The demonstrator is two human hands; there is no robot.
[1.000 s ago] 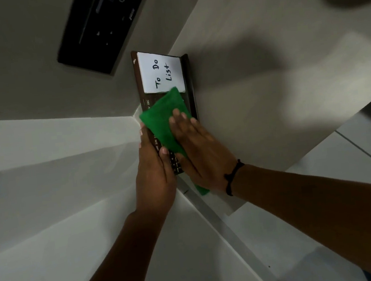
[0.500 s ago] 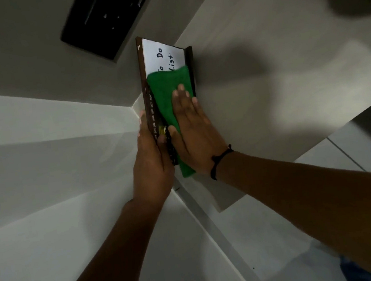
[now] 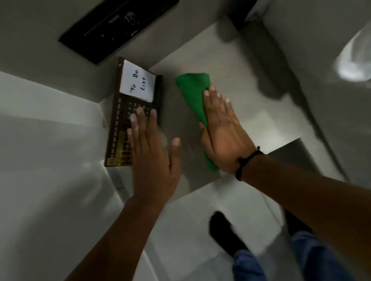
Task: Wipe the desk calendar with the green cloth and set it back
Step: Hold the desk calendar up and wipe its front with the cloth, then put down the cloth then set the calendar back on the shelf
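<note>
Desk calendar (image 3: 131, 121) lies at the worktop (image 3: 258, 118) left rear corner, long axis front-to-back, under the spread left hand (image 3: 152, 154); flat right hand (image 3: 224, 133) presses green cloth (image 3: 194, 93) just beside.

Desk calendar (image 3: 128, 114): now uncovered, no longer gripped at its edge; left hand (image 3: 152, 158) is resting flat, fingers spread, on its lower part. Green cloth (image 3: 194, 95): moved off to the calendar's right, right hand (image 3: 223, 133) pressing it flat.

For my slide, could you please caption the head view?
Left hand rests on the desk calendar; right hand presses the green cloth onto the desk beside it.
</note>
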